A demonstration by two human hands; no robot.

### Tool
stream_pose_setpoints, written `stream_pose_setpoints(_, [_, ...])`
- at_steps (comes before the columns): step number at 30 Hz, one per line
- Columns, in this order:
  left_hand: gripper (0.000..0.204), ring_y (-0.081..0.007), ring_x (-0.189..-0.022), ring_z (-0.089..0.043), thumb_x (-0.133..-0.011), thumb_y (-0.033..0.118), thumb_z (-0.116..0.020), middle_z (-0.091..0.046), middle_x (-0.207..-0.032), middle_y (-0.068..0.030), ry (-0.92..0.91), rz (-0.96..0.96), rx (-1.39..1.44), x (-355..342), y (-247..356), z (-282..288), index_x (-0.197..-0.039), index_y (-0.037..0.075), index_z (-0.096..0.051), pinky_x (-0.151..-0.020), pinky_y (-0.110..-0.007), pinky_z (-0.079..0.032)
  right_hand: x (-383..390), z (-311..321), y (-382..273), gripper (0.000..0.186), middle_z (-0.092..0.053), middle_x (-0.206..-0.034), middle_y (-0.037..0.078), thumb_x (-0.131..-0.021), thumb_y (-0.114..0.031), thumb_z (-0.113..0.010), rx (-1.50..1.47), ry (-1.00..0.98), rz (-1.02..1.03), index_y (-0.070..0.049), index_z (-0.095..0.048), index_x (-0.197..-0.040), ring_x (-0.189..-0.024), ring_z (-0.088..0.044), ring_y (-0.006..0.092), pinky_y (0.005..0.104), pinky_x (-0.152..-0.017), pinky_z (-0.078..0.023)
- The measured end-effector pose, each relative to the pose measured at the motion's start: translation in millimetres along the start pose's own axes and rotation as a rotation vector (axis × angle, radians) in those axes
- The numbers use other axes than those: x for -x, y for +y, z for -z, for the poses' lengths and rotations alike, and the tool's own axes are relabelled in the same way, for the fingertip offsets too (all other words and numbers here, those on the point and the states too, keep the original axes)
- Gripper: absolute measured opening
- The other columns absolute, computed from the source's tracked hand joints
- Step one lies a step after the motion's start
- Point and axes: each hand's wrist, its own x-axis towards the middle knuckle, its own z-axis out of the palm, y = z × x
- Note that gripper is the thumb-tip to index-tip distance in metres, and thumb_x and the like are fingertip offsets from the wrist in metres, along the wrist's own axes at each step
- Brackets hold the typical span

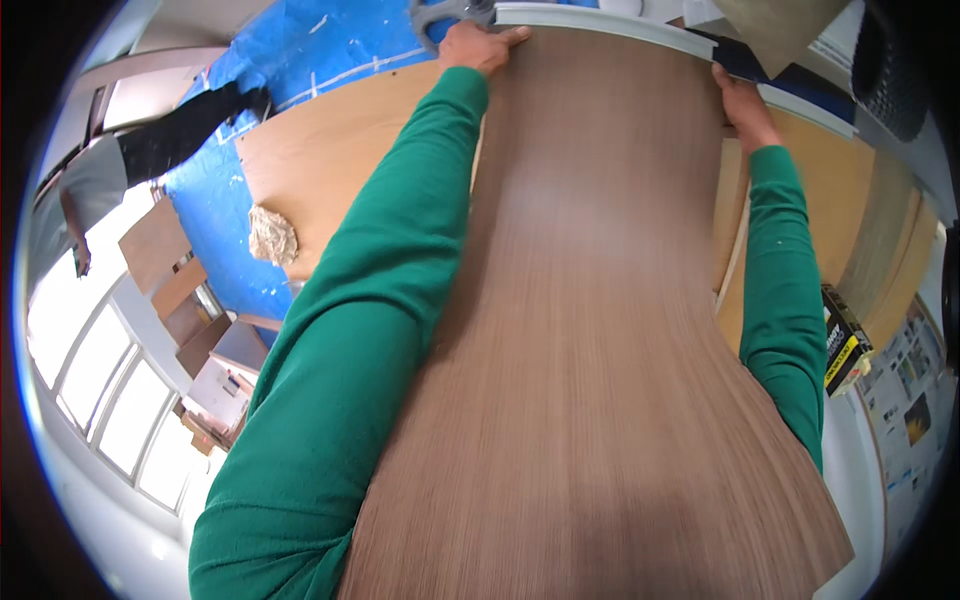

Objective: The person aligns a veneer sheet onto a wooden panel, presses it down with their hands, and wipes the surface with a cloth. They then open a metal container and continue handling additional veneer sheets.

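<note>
Big brown wood-grain sheet (590, 330) runs from the lower edge up to the far end, between two green sleeves. Left hand (482, 45) lies flat, fingers spread, on the sheet's far left corner. Right hand (745, 105) grips its far right edge; how tightly the fingers close, can't tell. Hands well apart. Pale plywood board (320, 170) underneath, blue tarp (290, 50) beyond, crumpled rag (272, 237) on the board's left edge.
</note>
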Motion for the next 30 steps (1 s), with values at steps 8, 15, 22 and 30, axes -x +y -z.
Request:
stream_pose_setpoints(8, [0.087,-0.0389,-0.119,-0.075,-0.074,0.070,-0.093,-0.079,-0.124,-0.0241,0.090,-0.038,0.056,-7,-14,-12,-0.117,-0.004,-0.077,-0.104,-0.047,-0.058,15,1,-22,0.077,-0.074,-0.107,0.012,-0.100,-0.067,-0.071,0.094,-0.028,-0.004,0.004,-0.073,-0.129,-0.087,-0.070,0.0241,0.0442,-0.067,-0.060])
stream_pose_setpoints(15, [0.086,-0.0391,-0.118,-0.075,-0.077,0.069,-0.092,-0.079,-0.124,-0.0246,0.096,-0.010,0.029,-9,-18,-10,-0.117,-0.005,-0.077,-0.104,-0.046,-0.058,17,-8,-35,0.088,-0.070,-0.090,0.012,-0.097,-0.074,-0.069,0.205,0.007,0.027,0.011,-0.072,-0.122,-0.077,-0.068,0.0242,0.0416,-0.055,-0.055])
stream_pose_setpoints(22, [0.091,-0.0401,-0.121,-0.074,-0.078,0.069,-0.091,-0.078,-0.127,-0.0255,0.085,-0.019,0.013,-11,-15,-14,-0.124,-0.007,-0.076,-0.107,-0.045,-0.057,15,-3,-21,0.090,-0.069,-0.087,0.012,-0.093,-0.078,-0.072,0.272,0.069,0.026,0.009,-0.071,-0.115,-0.070,-0.069,0.0219,0.0378,-0.050,-0.055])
stream_pose_setpoints(30, [0.094,-0.0404,-0.120,-0.074,-0.075,0.073,-0.091,-0.078,-0.125,-0.0255,0.095,-0.031,0.005,-14,-21,-15,-0.122,-0.008,-0.075,-0.106,-0.046,-0.057,41,-1,-11,0.080,-0.072,-0.080,0.016,-0.100,-0.074,-0.066,0.300,-0.011,0.095,0.006,-0.071,-0.092,-0.058,-0.071,0.0275,0.0391,-0.059,-0.060])
